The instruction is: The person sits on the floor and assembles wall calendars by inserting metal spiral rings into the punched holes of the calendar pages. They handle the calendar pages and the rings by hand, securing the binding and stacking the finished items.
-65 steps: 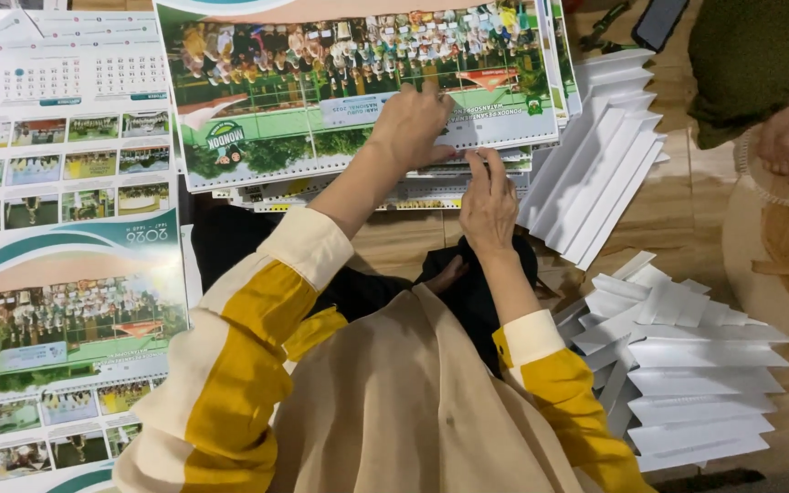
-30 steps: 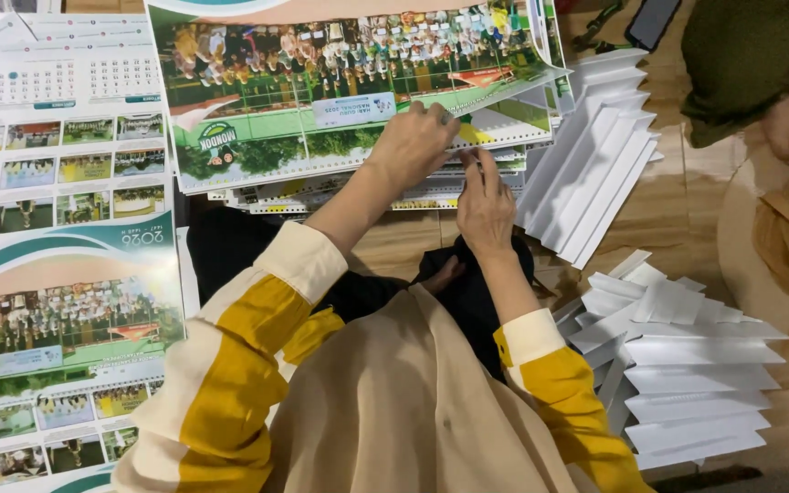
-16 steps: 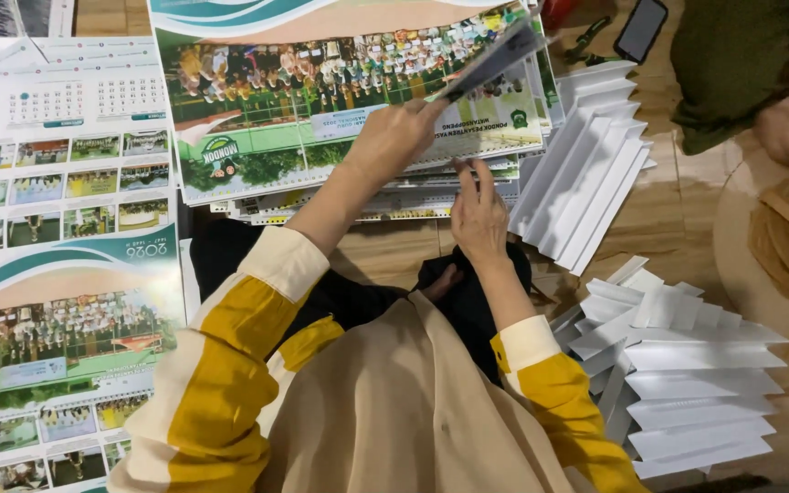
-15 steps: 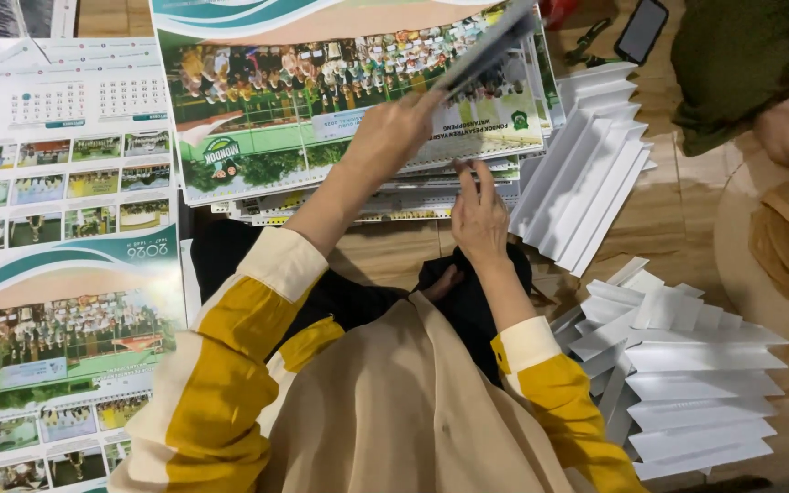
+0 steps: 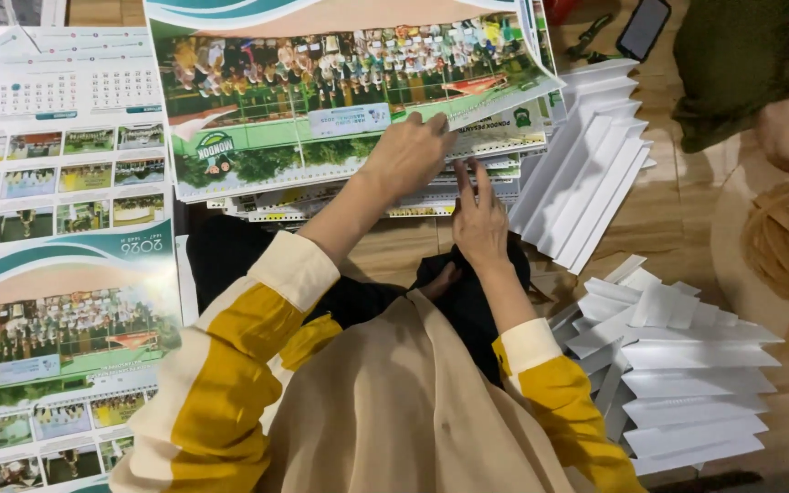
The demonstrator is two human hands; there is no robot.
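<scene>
Sat before the stack (image 5: 340,196) of calendar sheets. Right hand (image 5: 478,224) flat, fingers spread on the stack's near edge, seemingly pinning the lower sheets. Left hand (image 5: 408,155) just beyond, pinching the top sheet (image 5: 321,100) and lifting its corner. White folded cards (image 5: 586,173) fanned right of the stack.

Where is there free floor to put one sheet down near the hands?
Bare wood floor shows between the calendar stack and the person's lap, and right of the fanned white sheets. The left side is crowded with calendar sheets; white folded sheets fill the lower right.
</scene>
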